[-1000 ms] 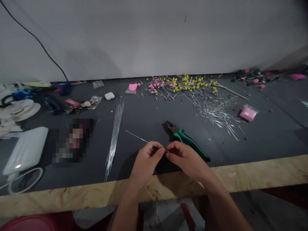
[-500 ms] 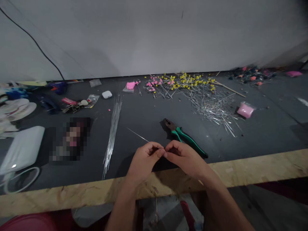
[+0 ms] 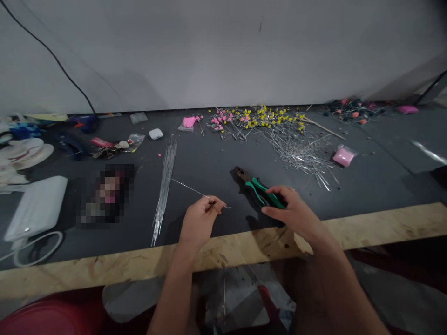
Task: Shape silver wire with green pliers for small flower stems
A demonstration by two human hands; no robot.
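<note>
Between the thumb and fingers of my left hand (image 3: 202, 216) is a thin metal wire (image 3: 188, 187), pinched near its right end. The long part slants up and left to the wire bundle; a short, seemingly bent tip sticks out at the right. My right hand (image 3: 295, 211) is over the handles of the green-and-black pliers (image 3: 258, 188), thumb and fingers apart on either side of them. Whether the fingers touch the handles I cannot tell. The pliers lie on the dark table, jaws pointing up and left.
Left of my hands lies a bundle of straight wires (image 3: 163, 190). Toward the wall are wires with yellow and pink tips (image 3: 265, 118), a heap of loose wires (image 3: 303, 156) and a pink packet (image 3: 344, 156). A white power bank (image 3: 38, 207) with a cable rests at left.
My right hand has left the wire and moved right to the pliers' handles, its fingers opening. My left hand keeps the wire and has shifted slightly left; the wire's right tip now shows.
</note>
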